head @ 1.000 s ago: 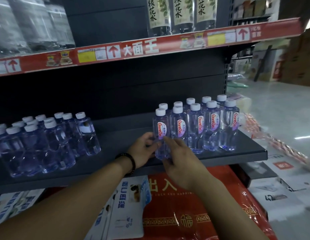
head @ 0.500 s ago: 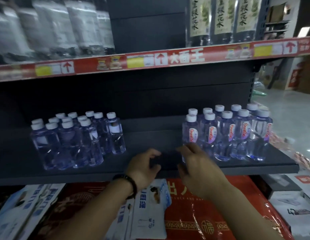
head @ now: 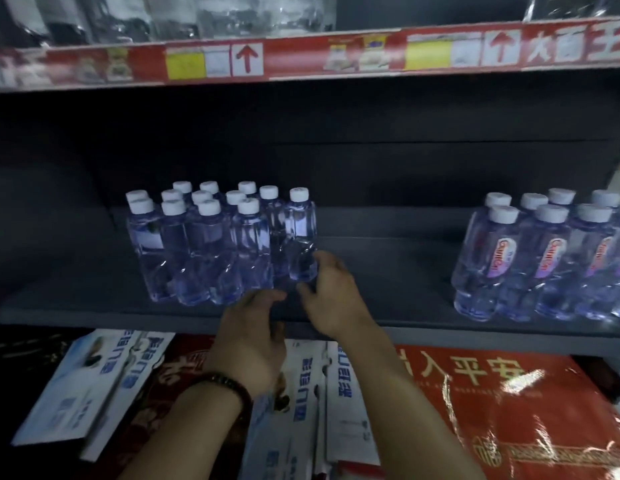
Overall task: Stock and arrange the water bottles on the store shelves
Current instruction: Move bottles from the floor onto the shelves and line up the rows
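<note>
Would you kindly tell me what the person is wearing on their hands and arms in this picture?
Both forearms are bare as far as the view reaches: no sleeves and no gloves. The left hand has a dark beaded bracelet round its wrist, made of round, slightly glossy beads. The right hand and its wrist carry nothing; no ring, watch or band shows.

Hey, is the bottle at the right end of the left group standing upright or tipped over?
Upright. The bottle has its white cap on top and its base resting on the shelf.
</note>
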`<state>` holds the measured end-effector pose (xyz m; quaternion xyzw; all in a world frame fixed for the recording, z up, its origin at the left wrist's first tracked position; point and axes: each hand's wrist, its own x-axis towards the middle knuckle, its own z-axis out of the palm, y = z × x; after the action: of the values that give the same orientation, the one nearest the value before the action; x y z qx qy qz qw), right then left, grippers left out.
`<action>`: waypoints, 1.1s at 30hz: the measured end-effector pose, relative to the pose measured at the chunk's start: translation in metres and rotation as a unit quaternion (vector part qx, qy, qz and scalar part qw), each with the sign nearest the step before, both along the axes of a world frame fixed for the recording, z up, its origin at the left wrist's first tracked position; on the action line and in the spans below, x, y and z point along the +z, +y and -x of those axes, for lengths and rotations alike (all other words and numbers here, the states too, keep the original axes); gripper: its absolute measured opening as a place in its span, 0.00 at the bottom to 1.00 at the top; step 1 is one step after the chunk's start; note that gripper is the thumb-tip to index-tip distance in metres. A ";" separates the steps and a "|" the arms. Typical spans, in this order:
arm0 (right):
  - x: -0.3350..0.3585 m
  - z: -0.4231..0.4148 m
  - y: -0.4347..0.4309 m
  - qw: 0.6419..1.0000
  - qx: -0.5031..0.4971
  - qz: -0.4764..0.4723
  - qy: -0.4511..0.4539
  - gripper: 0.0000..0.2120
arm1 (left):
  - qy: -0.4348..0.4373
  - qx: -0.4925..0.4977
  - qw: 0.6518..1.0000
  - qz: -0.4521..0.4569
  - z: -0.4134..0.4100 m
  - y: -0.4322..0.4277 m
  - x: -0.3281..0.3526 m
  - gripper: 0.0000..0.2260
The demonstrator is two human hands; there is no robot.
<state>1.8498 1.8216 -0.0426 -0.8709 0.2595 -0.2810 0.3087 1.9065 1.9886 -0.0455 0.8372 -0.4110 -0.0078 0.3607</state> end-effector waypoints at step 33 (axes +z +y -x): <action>0.005 0.097 -0.028 0.995 -0.028 -0.079 -0.060 0.19 | 0.242 -0.127 0.954 0.125 0.056 -0.073 0.034 0.28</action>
<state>1.7526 1.7934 -0.0372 -0.8180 0.2857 -0.3198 0.3833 1.8501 1.9153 -0.0118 0.6993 -0.4120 -0.2039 0.5474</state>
